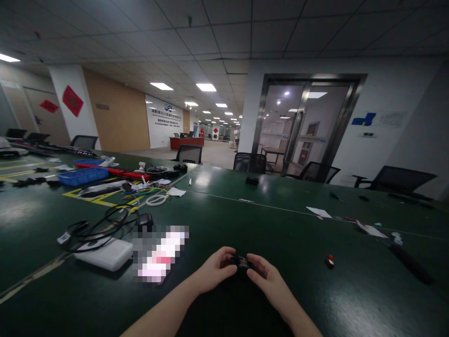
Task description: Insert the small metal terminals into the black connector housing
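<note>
Low in the middle of the head view, a small black object (242, 263) sits between my two hands over the green table. What kind of thing it is I cannot make out. My left hand (214, 270) pinches its left end between thumb and fingers. On the other end, the thumb and fingers of my right hand (266, 276) are closed in the same way. My fingertips hide both ends of the object. A blurred-out bright rectangle (163, 255) lies to the left of my left hand. Off to the right is a small red and white item (329, 260).
At left, a white box (105, 254) lies under a coiled black cable with a black adapter (145, 221). Farther back are a blue tray (83, 176), loose wires and a white cable coil (156, 200). Papers (318, 212) and a dark long tool (410, 264) lie at right.
</note>
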{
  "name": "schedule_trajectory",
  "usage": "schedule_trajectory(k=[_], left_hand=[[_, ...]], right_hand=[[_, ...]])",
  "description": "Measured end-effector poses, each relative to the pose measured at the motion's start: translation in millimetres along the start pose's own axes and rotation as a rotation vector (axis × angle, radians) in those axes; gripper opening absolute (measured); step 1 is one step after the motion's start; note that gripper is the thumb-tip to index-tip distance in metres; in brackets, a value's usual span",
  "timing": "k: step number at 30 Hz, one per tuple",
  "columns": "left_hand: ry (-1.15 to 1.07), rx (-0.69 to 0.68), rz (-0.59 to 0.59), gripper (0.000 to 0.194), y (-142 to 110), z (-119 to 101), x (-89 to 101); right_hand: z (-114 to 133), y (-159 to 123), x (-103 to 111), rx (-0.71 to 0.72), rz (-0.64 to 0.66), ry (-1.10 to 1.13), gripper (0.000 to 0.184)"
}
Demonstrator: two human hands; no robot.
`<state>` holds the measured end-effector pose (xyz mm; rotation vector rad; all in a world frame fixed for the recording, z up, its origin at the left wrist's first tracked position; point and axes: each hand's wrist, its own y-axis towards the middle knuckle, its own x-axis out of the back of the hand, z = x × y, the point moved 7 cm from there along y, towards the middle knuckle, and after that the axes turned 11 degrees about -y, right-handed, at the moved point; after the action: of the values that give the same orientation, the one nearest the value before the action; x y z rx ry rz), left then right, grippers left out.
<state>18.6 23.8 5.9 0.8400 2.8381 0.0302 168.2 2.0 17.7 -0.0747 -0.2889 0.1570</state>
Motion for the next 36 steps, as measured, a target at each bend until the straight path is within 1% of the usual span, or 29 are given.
schedule_trajectory(k=[6,11,13,17,20,27,30,34,36], left_hand=[[0.027,0.014,-0.008,0.045,-0.8,-1.7,-0.6],[0.039,-0.006,-0.014,0.050,0.7,2.1,1.5],[0.029,-0.014,-0.014,0.048,1.8,3.8,2.1],[0.010,-0.021,-0.010,0.037,2.9,5.1,2.3],[-0.005,-0.023,-0.011,0.032,2.7,4.2,1.9],[-0.009,-0.023,-0.019,0.032,1.7,-0.7,1.0],[-0.022,-0.023,-0.019,0.034,0.9,-3.0,0.8],[-0.042,0.002,-0.011,0.043,-0.1,-4.7,-0.8],[-0.047,0.014,0.000,0.042,-0.4,-5.1,-1.9]], right_hand=[[-2.5,-1.5,1.4,-0.037,-0.008,-0.042,0.043],[-4.8,1.4,0.6,0.005,0.013,-0.030,0.046],[-6.5,3.5,-0.5,0.003,0.028,-0.037,0.050],[-5.5,6.0,-3.5,0.033,0.071,-0.052,0.055],[-7.1,6.1,-3.7,0.022,0.077,-0.076,0.052],[-6.1,6.2,-4.9,0.048,0.071,-0.080,0.045],[-4.2,5.4,-6.1,0.066,0.064,-0.088,0.042],[-2.4,3.9,-7.5,0.089,0.054,-0.096,0.039],[-1.2,3.2,-8.1,0.096,0.045,-0.108,0.038]])
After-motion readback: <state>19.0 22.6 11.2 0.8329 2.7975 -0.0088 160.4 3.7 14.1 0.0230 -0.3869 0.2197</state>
